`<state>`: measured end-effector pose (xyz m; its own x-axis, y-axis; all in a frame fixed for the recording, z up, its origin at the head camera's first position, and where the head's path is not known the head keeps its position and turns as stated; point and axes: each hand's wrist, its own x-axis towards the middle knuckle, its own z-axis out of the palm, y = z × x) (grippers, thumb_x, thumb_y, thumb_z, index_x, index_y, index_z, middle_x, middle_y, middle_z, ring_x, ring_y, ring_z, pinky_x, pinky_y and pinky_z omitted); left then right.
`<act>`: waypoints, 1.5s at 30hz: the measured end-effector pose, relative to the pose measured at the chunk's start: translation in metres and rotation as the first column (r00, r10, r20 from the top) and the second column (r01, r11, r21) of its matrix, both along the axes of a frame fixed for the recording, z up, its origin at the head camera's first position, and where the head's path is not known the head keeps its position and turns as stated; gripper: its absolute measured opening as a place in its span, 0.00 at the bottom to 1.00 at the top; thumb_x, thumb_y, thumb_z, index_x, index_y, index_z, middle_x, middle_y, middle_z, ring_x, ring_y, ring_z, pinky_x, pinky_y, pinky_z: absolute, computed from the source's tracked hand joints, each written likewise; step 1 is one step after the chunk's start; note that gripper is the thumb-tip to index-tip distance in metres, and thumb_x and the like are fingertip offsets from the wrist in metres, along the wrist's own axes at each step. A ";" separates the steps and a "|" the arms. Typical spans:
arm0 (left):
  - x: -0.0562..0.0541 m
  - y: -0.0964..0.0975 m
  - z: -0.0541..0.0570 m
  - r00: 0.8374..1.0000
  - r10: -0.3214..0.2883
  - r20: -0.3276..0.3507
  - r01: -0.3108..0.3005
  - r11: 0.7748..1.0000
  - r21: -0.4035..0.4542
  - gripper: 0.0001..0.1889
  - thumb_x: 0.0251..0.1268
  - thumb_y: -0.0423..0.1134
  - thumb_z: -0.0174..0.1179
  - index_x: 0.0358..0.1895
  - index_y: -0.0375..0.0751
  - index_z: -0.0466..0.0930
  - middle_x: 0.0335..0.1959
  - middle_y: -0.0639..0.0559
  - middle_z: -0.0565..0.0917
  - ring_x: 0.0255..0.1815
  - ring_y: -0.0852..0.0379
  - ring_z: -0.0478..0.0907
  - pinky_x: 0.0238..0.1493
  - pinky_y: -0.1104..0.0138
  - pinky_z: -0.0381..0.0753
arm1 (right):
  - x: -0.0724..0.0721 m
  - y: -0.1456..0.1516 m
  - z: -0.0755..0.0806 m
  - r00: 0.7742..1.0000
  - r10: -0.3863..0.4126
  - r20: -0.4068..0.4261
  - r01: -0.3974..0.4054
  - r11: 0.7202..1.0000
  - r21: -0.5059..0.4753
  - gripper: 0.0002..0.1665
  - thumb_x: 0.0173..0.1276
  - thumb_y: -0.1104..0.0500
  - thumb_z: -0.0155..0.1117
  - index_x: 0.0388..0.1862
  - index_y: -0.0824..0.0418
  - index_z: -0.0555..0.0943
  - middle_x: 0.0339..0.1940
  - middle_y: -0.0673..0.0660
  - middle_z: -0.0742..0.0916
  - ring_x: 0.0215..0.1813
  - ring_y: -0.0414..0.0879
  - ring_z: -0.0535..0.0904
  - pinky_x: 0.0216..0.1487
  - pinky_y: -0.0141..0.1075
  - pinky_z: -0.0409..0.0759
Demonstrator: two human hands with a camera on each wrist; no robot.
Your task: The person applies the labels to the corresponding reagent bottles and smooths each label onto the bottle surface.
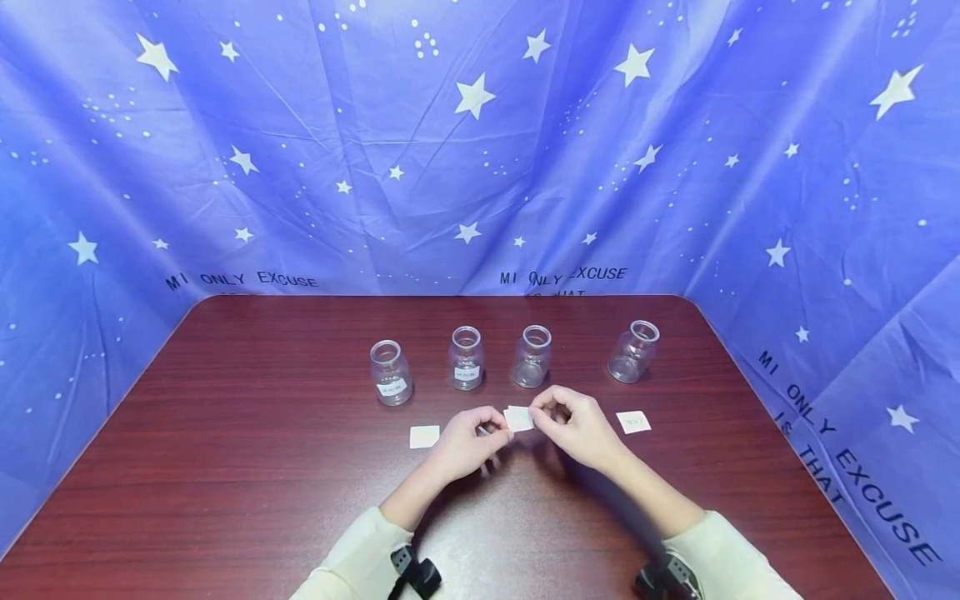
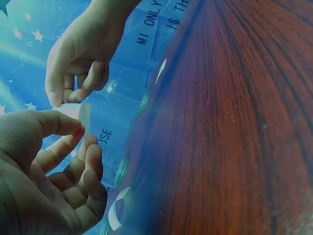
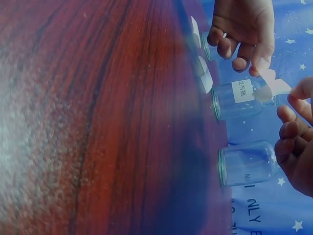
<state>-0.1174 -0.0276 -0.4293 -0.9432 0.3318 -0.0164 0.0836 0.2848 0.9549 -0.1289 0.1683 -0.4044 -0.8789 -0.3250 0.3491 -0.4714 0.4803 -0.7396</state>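
Note:
A small white sticker label (image 1: 517,418) is held up between both hands over the table. My left hand (image 1: 467,443) pinches its left edge between thumb and index finger. At the opposite edge, the thumb and index finger of my right hand (image 1: 579,427) pinch it. Two layers of white paper (image 3: 276,85) show between the fingers in the right wrist view; whether they are joined cannot be told. Behind the hands stand a labelled glass jar (image 1: 467,358) and a glass jar with no label in sight (image 1: 532,357).
Farther left stands another labelled jar (image 1: 391,373); to the right is a jar (image 1: 633,352) without a visible label. A white paper piece (image 1: 424,437) lies left of my left hand. A printed label (image 1: 633,422) lies right of my right hand on the wooden table (image 1: 225,467).

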 end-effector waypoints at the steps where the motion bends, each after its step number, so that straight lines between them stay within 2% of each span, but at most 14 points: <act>1: 0.000 0.000 0.000 1.000 -0.006 0.008 0.005 1.000 0.009 0.06 0.58 0.37 0.59 0.33 0.38 0.77 0.29 0.37 0.82 0.20 0.40 0.80 0.19 0.57 0.79 | 0.000 0.001 0.000 1.000 -0.005 0.007 0.006 1.000 -0.007 0.02 0.61 0.64 0.62 0.29 0.60 0.80 0.19 0.48 0.77 0.18 0.32 0.64 0.18 0.26 0.64; 3: 0.001 0.000 0.001 1.000 -0.014 0.023 0.014 1.000 0.023 0.06 0.59 0.37 0.59 0.33 0.37 0.77 0.29 0.35 0.81 0.20 0.39 0.80 0.18 0.54 0.79 | -0.003 0.004 -0.004 1.000 -0.014 0.023 0.015 1.000 -0.023 0.02 0.62 0.62 0.62 0.29 0.57 0.80 0.19 0.46 0.77 0.18 0.31 0.64 0.18 0.26 0.63; 6: 0.001 0.000 0.001 1.000 -0.020 0.022 0.019 1.000 0.011 0.06 0.58 0.37 0.59 0.33 0.37 0.77 0.29 0.35 0.81 0.20 0.40 0.81 0.18 0.55 0.79 | -0.002 0.003 -0.001 0.998 -0.036 0.044 0.038 0.999 -0.029 0.02 0.62 0.64 0.62 0.29 0.59 0.80 0.19 0.48 0.77 0.18 0.32 0.63 0.18 0.25 0.63; 13: 0.000 -0.001 0.000 1.000 -0.010 0.006 0.010 1.000 -0.012 0.05 0.58 0.37 0.59 0.32 0.37 0.77 0.30 0.36 0.82 0.20 0.42 0.81 0.18 0.57 0.79 | 0.011 -0.003 0.023 0.999 -0.046 0.022 0.048 0.996 -0.075 0.04 0.62 0.67 0.61 0.30 0.68 0.78 0.19 0.52 0.77 0.17 0.31 0.62 0.18 0.25 0.62; 17: 0.000 -0.001 -0.001 1.000 -0.005 -0.002 0.005 1.000 -0.019 0.05 0.58 0.37 0.58 0.32 0.37 0.77 0.30 0.36 0.82 0.20 0.43 0.81 0.18 0.57 0.79 | 0.013 -0.004 0.028 0.997 -0.078 0.027 0.080 0.992 -0.094 0.05 0.62 0.67 0.61 0.30 0.70 0.78 0.20 0.52 0.78 0.17 0.32 0.63 0.17 0.26 0.63; 26: -0.001 -0.002 0.000 1.000 0.008 0.011 -0.008 1.000 -0.016 0.05 0.58 0.37 0.58 0.32 0.37 0.77 0.30 0.37 0.82 0.20 0.44 0.81 0.18 0.57 0.79 | 0.012 -0.004 0.028 0.993 -0.110 0.052 0.115 0.987 -0.113 0.04 0.62 0.67 0.61 0.31 0.70 0.78 0.20 0.52 0.77 0.17 0.32 0.63 0.17 0.25 0.62; 33: -0.003 -0.002 -0.002 0.999 0.030 -0.015 -0.031 0.999 -0.044 0.05 0.57 0.37 0.58 0.31 0.39 0.78 0.27 0.43 0.82 0.20 0.46 0.81 0.19 0.64 0.77 | 0.010 -0.002 0.027 0.992 -0.115 0.058 0.123 0.980 -0.156 0.02 0.62 0.69 0.60 0.31 0.70 0.78 0.19 0.51 0.77 0.17 0.31 0.63 0.17 0.25 0.62; 39: -0.004 0.000 -0.003 0.999 0.025 0.026 -0.024 0.999 -0.021 0.05 0.58 0.37 0.58 0.32 0.38 0.77 0.29 0.38 0.82 0.18 0.48 0.80 0.18 0.61 0.79 | 0.009 0.000 0.026 0.991 -0.128 0.050 0.136 0.970 -0.203 0.03 0.61 0.70 0.60 0.30 0.72 0.77 0.18 0.50 0.77 0.16 0.30 0.63 0.16 0.25 0.62; 45: -0.005 0.004 -0.004 1.000 0.002 0.026 -0.001 0.999 -0.035 0.05 0.59 0.36 0.57 0.33 0.38 0.77 0.28 0.37 0.82 0.18 0.48 0.81 0.19 0.61 0.79 | 0.009 0.001 0.027 0.989 -0.145 0.041 0.151 0.963 -0.222 0.04 0.62 0.70 0.60 0.31 0.73 0.77 0.18 0.52 0.78 0.16 0.29 0.63 0.16 0.25 0.62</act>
